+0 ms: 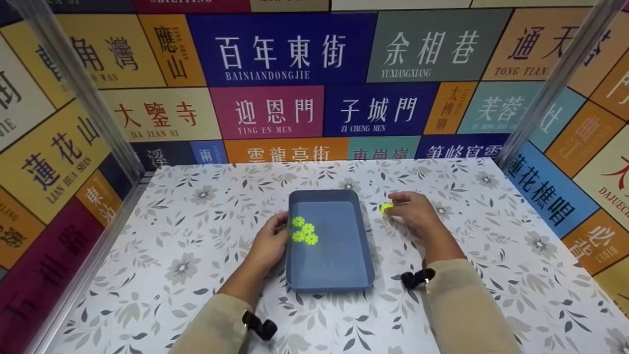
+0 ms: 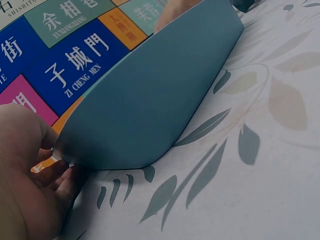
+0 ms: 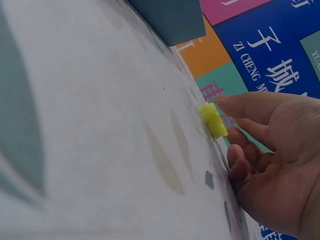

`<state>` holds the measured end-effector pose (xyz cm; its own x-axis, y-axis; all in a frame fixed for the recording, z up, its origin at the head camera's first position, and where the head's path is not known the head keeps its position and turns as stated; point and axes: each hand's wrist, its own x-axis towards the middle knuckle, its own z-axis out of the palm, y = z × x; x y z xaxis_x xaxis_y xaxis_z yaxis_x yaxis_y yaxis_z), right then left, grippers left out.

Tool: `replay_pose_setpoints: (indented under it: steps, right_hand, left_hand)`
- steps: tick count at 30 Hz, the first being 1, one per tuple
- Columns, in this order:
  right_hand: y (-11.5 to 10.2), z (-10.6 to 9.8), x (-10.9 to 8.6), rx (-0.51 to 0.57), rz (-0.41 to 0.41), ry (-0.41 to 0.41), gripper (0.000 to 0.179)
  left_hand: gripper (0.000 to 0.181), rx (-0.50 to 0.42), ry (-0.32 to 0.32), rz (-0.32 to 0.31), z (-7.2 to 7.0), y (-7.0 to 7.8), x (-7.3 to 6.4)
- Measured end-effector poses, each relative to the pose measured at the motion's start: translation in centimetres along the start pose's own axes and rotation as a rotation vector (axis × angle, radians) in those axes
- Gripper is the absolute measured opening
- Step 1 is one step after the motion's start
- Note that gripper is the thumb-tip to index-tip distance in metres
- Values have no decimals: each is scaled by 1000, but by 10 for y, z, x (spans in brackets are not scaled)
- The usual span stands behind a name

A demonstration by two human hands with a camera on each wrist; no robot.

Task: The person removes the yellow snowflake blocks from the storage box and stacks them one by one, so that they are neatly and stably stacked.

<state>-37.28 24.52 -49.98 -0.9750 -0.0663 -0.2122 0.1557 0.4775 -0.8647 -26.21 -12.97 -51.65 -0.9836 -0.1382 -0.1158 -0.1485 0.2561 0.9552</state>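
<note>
A blue-grey rectangular tray (image 1: 339, 260) stands on the table. Inside it, toward the left wall, lie several small yellow-green flower-shaped pieces (image 1: 307, 228). My left hand (image 1: 273, 238) holds the tray by its left side; in the left wrist view that hand (image 2: 30, 175) has thumb and fingers at the tray's edge (image 2: 150, 90). To the right of the tray, my right hand (image 1: 415, 211) pinches another yellow-green piece (image 1: 386, 208) at its fingertips. The right wrist view shows this piece (image 3: 213, 121) low by the tabletop, partly covered by the hand (image 3: 280, 150).
A white cloth with a grey leaf and flower pattern (image 1: 182, 268) covers the table. Behind it stands a wall of coloured sign panels (image 1: 280, 49). Clear upright posts (image 1: 93, 93) rise at the table's back corners. Each sleeve carries a black wrist camera (image 1: 260, 326).
</note>
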Motion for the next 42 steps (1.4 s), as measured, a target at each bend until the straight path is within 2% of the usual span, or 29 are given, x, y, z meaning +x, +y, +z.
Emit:
replay_pose_setpoints:
  steps: [5,8,17,24,29,33,37,42]
  right_hand:
    - [-22,0,-9,10,-14,7,63]
    - [-40,6,-14,-3,-64,5,59]
    - [-93,45,-34,98,-211,-68,41]
    - [-125,75,-32,192,-239,-163,32]
    - [-135,96,-21,221,-203,-253,29]
    - [-135,110,-11,213,-163,-284,23]
    - [-132,121,0,205,-133,-292,19]
    - [-126,136,11,184,-142,-251,21]
  left_hand:
    - [56,9,0,3,-1,0,0]
    - [55,8,3,-9,-1,-1,0]
    - [54,16,13,-10,-3,-4,0]
    - [54,21,16,-17,-3,-3,1]
    - [54,8,15,-9,-2,-3,1]
    - [54,3,1,22,-1,-4,0]
    - [53,9,-7,36,-1,-2,-1]
    - [53,21,-3,19,-2,1,-1]
